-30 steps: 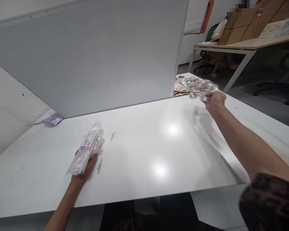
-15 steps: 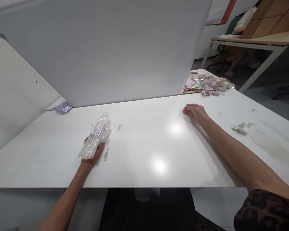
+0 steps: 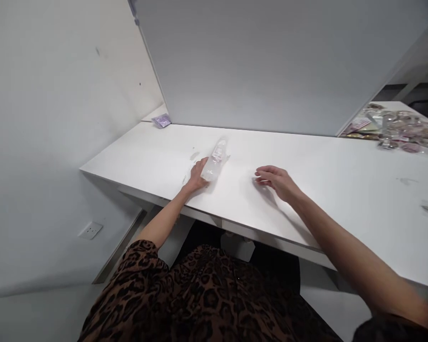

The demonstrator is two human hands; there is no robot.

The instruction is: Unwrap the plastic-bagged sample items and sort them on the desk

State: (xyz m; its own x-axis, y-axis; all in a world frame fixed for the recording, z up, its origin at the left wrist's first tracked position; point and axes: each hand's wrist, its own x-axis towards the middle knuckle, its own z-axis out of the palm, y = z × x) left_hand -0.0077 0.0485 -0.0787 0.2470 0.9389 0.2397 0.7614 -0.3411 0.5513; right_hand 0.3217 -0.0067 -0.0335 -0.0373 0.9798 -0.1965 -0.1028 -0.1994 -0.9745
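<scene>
My left hand (image 3: 197, 176) is closed around a clear plastic packet (image 3: 216, 160) with a red-and-white label, held tilted just over the white table (image 3: 299, 154). What lies inside the packet is blurred. To its right, my right hand (image 3: 274, 180) hovers over the tabletop, fingers loosely bent and apart, with nothing in them. A small gap separates that hand from the packet.
A grey partition panel (image 3: 264, 61) rises along the table's back edge. At its left foot lies a small purple packet (image 3: 161, 120). Several clear-wrapped packets (image 3: 406, 128) are heaped at the far right. A white wall (image 3: 57, 118) with a socket (image 3: 91, 231) stands left.
My view has swung left and down. The packet in my left hand has moved nearer the middle of the view. My right hand has come closer to it, its fingers more apart.
</scene>
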